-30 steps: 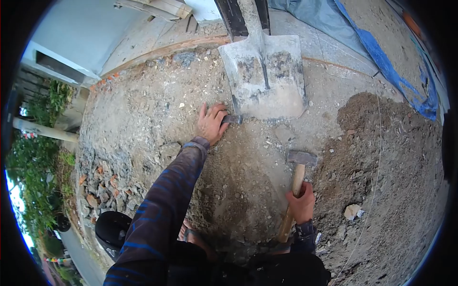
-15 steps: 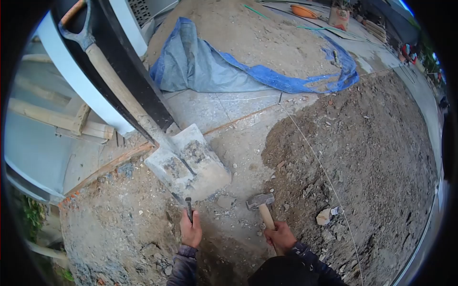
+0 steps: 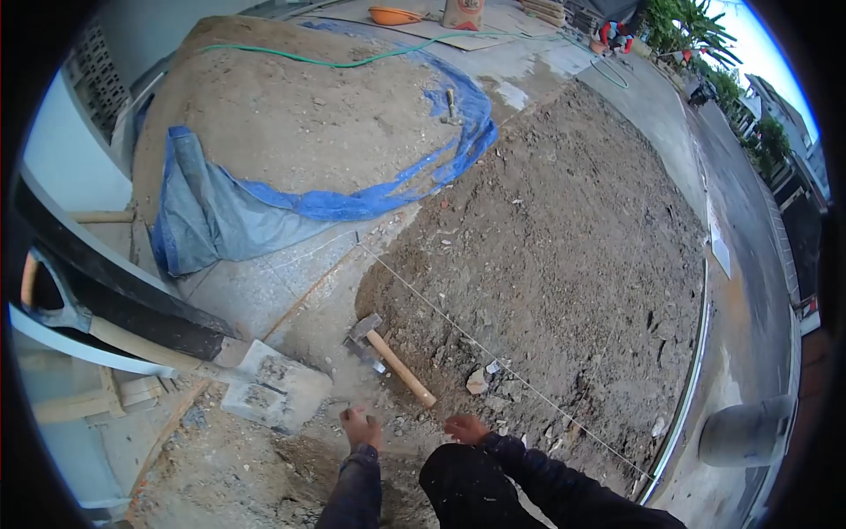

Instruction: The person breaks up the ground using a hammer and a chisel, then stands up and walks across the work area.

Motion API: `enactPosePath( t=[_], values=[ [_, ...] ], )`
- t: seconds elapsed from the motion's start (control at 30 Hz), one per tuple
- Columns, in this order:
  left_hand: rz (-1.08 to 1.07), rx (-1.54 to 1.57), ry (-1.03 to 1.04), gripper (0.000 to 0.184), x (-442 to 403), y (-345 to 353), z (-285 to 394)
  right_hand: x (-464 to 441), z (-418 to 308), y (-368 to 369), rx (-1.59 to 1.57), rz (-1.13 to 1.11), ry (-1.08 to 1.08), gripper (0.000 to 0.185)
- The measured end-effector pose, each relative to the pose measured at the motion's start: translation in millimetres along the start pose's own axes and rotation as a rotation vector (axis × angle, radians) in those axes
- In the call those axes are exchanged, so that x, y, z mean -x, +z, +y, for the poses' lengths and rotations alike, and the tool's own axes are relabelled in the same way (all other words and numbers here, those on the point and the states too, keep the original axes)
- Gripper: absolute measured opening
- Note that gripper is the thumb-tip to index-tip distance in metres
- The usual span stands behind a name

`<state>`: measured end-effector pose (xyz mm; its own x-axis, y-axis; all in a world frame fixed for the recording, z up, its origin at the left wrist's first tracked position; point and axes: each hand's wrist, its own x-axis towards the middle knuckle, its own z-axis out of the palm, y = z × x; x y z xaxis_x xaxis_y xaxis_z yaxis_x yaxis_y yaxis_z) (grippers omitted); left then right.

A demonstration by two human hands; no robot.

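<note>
The hammer [image 3: 403,370] lies on the ground, its metal head toward the upper left and its wooden handle slanting down right. The small metal chisel [image 3: 365,356] lies beside the hammer head. My left hand [image 3: 361,429] is below them, close to the shovel blade, with its fingers loosely bent apart and nothing visible in it. Just below the handle's end is my right hand [image 3: 465,428], empty, fingers loosely apart. The shovel [image 3: 278,388] rests with its blade on the ground at the left.
A taut string [image 3: 423,294] crosses the rough soil [image 3: 555,238]. A blue tarp [image 3: 330,204] edges a sand pile [image 3: 291,106]. A pale stone [image 3: 477,382] lies near the string. At the right stands a grey drum [image 3: 745,432]; far back, a person [image 3: 615,37] crouches.
The hammer and chisel have left my hands and now lie on the ground. The view has swung right, so the shovel appears farther left and more of the soil and road shows.
</note>
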<state>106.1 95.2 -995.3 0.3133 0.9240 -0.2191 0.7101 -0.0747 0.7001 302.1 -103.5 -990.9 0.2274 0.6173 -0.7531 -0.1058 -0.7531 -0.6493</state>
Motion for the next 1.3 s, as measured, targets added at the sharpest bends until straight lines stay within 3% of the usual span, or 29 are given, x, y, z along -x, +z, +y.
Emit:
enactPosePath(
  t=[0.03,0.07,0.1,0.13,0.2,0.3,0.33,0.37,0.4,0.43,0.47,0.57,0.63,0.73,0.77,0.83,0.87,0.93,1.0,1.1,1.17,1.2,1.23,1.27,1.3],
  values=[
    [-0.100,-0.032,0.045,0.025,32.9,-23.5,-1.6,25.1,78.4,-2.9,0.163,0.052,-0.494,0.050],
    [-0.153,-0.062,0.058,0.024,67.7,-42.8,-18.0,40.9,155.3,17.7,0.085,0.131,-0.402,0.052],
    [-0.254,-0.106,-0.112,0.027,103.5,-62.4,-41.8,106.5,123.1,17.2,-0.310,-0.027,-0.106,0.054],
    [-0.350,-0.334,-0.101,0.031,143.1,-103.7,-24.3,159.6,91.9,10.5,-0.725,-0.085,0.136,0.055],
    [-0.423,-0.585,-0.366,0.031,204.0,-184.5,41.0,238.9,59.2,0.9,-1.173,-0.105,0.294,0.059],
    [-0.555,-0.717,-0.425,0.028,266.1,-289.7,129.9,337.2,-4.8,-31.5,-1.481,-0.130,0.397,0.063],
    [-0.605,-0.592,-0.292,0.035,276.9,-313.5,138.9,360.7,-20.4,-42.6,-1.417,-0.200,0.455,0.063],
    [-0.650,-0.512,-0.338,0.045,248.4,-329.0,211.8,377.2,-32.6,-42.7,-1.242,-0.059,0.487,0.064],
    [-0.517,-0.365,-0.308,0.057,243.2,-324.6,212.9,380.4,-50.2,-48.4,-1.055,0.058,0.475,0.064],
    [-0.439,-0.313,-0.486,0.063,219.1,-330.1,271.7,391.4,-69.5,-59.8,-0.819,0.101,0.461,0.064],
    [-0.328,-0.292,-0.397,0.067,209.1,-323.4,287.2,401.2,-89.6,-69.5,-0.596,0.073,0.441,0.063],
    [-0.400,-0.101,-0.315,0.071,168.2,-325.0,353.7,413.1,-136.6,-89.7,-0.100,-0.080,0.328,0.062],
    [-0.662,0.154,-0.269,0.079,149.1,-312.7,374.5,424.3,-161.9,-110.4,0.094,-0.175,0.270,0.061],
    [-0.911,0.341,-0.530,0.078,132.9,-287.6,403.9,433.7,-198.8,-149.6,0.242,-0.282,0.248,0.060],
    [-0.907,0.362,-0.536,0.078,129.7,-278.6,412.1,429.9,-210.2,-166.9,0.259,-0.312,0.253,0.060],
    [-0.862,0.600,-0.453,0.074,112.5,-263.1,429.7,394.7,-127.0,-191.1,0.113,-0.341,0.250,0.054],
    [-0.944,0.573,-0.404,0.074,95.2,-259.3,446.7,374.2,-89.1,-203.1,0.040,-0.357,0.250,0.051],
    [-1.017,0.885,-0.420,0.073,46.8,-254.9,476.6,359.3,-170.9,-244.0,0.187,-0.296,0.311,0.050],
    [-0.982,0.685,-0.602,0.071,-2.9,-204.7,459.9,334.9,-226.9,-283.2,0.233,-0.256,0.345,0.050],
    [-1.050,0.450,-0.435,0.069,-119.4,-155.2,474.5,291.3,-296.8,-347.6,0.294,-0.235,0.340,0.049],
    [-1.093,0.310,-0.512,0.067,-166.7,-128.2,465.4,275.7,-335.9,-388.1,0.378,-0.235,0.295,0.048],
    [-1.110,-0.130,-0.342,0.067,-213.0,-184.5,607.3,259.1,-360.6,-409.4,0.443,-0.189,0.202,0.048],
    [-1.062,0.013,-0.302,0.065,-246.2,-156.2,578.2,255.5,-385.0,-438.0,0.753,-0.172,-0.315,0.052],
    [-1.015,0.154,-0.281,0.064,-265.4,-138.3,546.3,256.6,-453.6,-460.9,0.221,0.029,0.264,0.052],
    [-1.037,0.128,-0.275,0.064,-284.9,-145.0,569.8,267.8,-503.2,-474.9,0.091,0.355,0.228,0.051]
  ],
)
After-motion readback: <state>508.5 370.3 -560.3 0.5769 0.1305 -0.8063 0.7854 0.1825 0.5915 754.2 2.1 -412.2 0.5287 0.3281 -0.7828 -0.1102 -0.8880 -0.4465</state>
